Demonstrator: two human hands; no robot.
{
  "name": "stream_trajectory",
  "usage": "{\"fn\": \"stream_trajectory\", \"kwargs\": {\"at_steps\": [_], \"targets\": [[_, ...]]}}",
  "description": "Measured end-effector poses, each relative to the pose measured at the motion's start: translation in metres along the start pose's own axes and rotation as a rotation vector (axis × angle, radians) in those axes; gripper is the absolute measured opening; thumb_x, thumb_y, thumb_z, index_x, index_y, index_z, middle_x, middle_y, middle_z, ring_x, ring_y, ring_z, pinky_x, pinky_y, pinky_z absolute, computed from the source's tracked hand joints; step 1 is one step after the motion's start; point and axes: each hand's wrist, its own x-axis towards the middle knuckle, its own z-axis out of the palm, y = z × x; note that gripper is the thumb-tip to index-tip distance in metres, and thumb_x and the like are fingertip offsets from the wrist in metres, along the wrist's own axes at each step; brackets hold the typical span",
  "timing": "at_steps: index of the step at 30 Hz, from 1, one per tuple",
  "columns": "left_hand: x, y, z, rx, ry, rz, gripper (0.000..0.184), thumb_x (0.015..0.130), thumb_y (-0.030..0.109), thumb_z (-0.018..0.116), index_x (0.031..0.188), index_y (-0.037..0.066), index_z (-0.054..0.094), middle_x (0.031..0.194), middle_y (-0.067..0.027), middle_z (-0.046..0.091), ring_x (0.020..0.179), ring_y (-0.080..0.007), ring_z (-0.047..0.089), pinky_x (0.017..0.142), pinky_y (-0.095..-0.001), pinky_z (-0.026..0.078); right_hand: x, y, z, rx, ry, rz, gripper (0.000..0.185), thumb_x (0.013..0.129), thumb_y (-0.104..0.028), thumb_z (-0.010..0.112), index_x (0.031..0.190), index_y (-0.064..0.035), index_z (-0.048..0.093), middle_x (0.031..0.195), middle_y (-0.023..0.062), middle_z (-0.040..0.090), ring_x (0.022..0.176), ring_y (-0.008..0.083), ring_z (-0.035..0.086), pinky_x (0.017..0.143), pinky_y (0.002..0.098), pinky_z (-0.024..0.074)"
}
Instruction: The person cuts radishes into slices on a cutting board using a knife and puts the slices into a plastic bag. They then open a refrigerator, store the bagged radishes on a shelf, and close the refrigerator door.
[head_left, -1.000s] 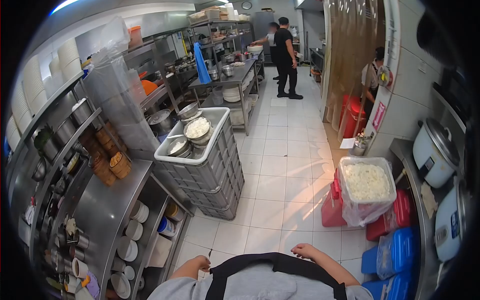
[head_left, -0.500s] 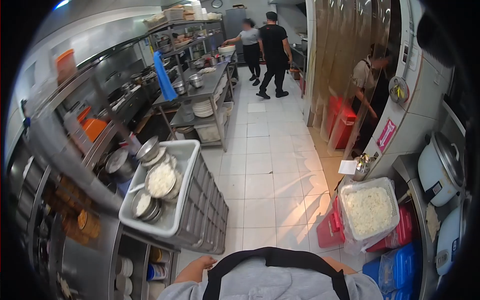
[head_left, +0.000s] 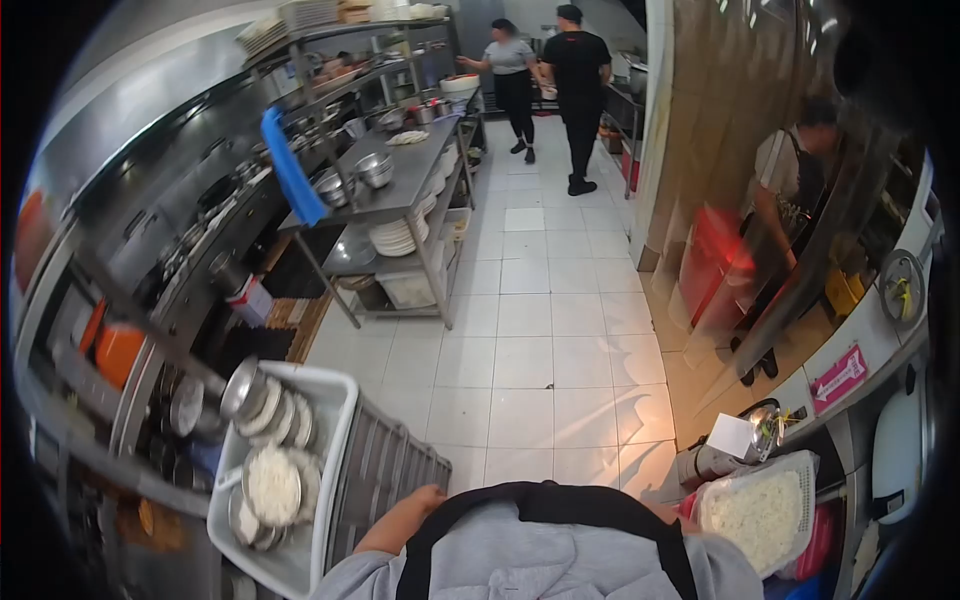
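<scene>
My left hand (head_left: 427,497) hangs low beside my body, next to the black apron strap. Its fingers are mostly covered and blurred, so I cannot tell whether they are curled round anything. Closest to it is the side of a tall grey crate (head_left: 392,475). A white tub (head_left: 338,470) sits on top and holds stacked metal bowls (head_left: 244,388) and white rice (head_left: 272,485). Of my right arm only a patch of skin shows at the apron's edge; the hand is hidden. Near that side lies a basket of white rice (head_left: 757,515) lined with clear plastic.
Ahead runs a white tiled floor (head_left: 522,315). Two people (head_left: 583,85) stand at the far end. Behind a clear strip curtain (head_left: 715,130), another person (head_left: 797,180) leans by a red bin (head_left: 712,265). A steel table (head_left: 400,165) with plates underneath stands left.
The view has moved forward and turned: the crate and rice basket now sit lower and closer. The far people have shifted, and the person behind the curtain shows more fully.
</scene>
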Motion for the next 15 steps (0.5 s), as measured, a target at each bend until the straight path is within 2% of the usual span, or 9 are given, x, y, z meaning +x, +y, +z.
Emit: {"fn": "stream_trajectory", "kwargs": {"at_steps": [3, 6, 7, 9, 12, 14, 15], "targets": [[0.032, -0.021, -0.025, -0.051, -0.046, -0.105, 0.04, 0.083, 0.032, 0.067, 0.114, 0.007, 0.065, 0.104, -0.0165, 0.068, 0.096, -0.0272, 0.066, 0.084, -0.0356, 0.051, 0.052, -0.017, -0.111, -0.125, 0.032, -0.124, 0.033, 0.082, -0.036, 0.061, 0.095, -0.0067, 0.071, 0.102, 0.0165, 0.068, 0.095, 0.0349, 0.064, 0.083, 0.046, 0.0506], [0.061, -0.032, -0.046, -0.249, 0.026, -0.158, 0.04, 0.083, 0.032, 0.068, 0.114, 0.007, 0.065, 0.104, -0.0161, 0.068, 0.097, -0.0263, 0.066, 0.084, -0.0354, 0.051, 0.101, -0.037, -0.221, -0.046, 0.266, -0.269, 0.03, 0.08, -0.03, 0.059, 0.09, -0.004, 0.071, 0.099, 0.0179, 0.068, 0.092, 0.0348, 0.065, 0.082, 0.0458, 0.0506], [0.07, -0.032, -0.052, -0.326, 0.062, -0.159, 0.04, 0.083, 0.032, 0.068, 0.114, 0.007, 0.065, 0.104, -0.016, 0.068, 0.097, -0.026, 0.066, 0.084, -0.0353, 0.051, 0.103, -0.048, -0.26, 0.043, 0.308, -0.247, 0.032, 0.08, -0.029, 0.059, 0.102, -0.0068, 0.068, 0.101, 0.0181, 0.067, 0.097, 0.0346, 0.063, 0.086, 0.0441, 0.0493], [0.093, -0.023, -0.065, -0.379, 0.086, -0.151, 0.04, 0.083, 0.032, 0.068, 0.114, 0.007, 0.066, 0.105, -0.0159, 0.069, 0.097, -0.0257, 0.066, 0.085, -0.0352, 0.051, 0.111, -0.063, -0.324, 0.206, 0.443, -0.294, 0.034, 0.081, -0.028, 0.059, 0.108, -0.0076, 0.065, 0.104, 0.0188, 0.067, 0.101, 0.0349, 0.062, 0.087, 0.043, 0.0492], [0.143, -0.012, -0.096, -0.299, 0.08, -0.233, 0.043, 0.08, 0.037, 0.068, 0.112, 0.007, 0.068, 0.104, -0.0156, 0.069, 0.097, -0.0241, 0.066, 0.084, -0.0363, 0.051, 0.133, -0.083, -0.395, 0.318, 0.478, -0.298, 0.035, 0.081, -0.027, 0.06, 0.11, -0.0079, 0.064, 0.107, 0.0185, 0.066, 0.103, 0.035, 0.061, 0.088, 0.0428, 0.0491], [0.189, -0.017, -0.12, 0.103, -0.218, -0.305, 0.045, 0.078, 0.041, 0.068, 0.106, 0.006, 0.07, 0.099, -0.0159, 0.07, 0.093, -0.024, 0.067, 0.081, -0.0354, 0.052, 0.171, -0.078, -0.41, 0.327, 0.444, -0.27, 0.034, 0.081, -0.027, 0.06, 0.11, -0.009, 0.064, 0.108, 0.0182, 0.065, 0.103, 0.0349, 0.061, 0.088, 0.0426, 0.0492], [0.208, -0.012, -0.139, 0.096, -0.255, -0.261, 0.044, 0.077, 0.041, 0.067, 0.103, 0.005, 0.07, 0.094, -0.0159, 0.07, 0.089, -0.0238, 0.068, 0.078, -0.0349, 0.053, 0.193, -0.073, -0.411, 0.235, 0.42, -0.228, 0.032, 0.08, -0.026, 0.061, 0.107, -0.0091, 0.065, 0.11, 0.0184, 0.065, 0.106, 0.0338, 0.06, 0.09, 0.0425, 0.048]]}}
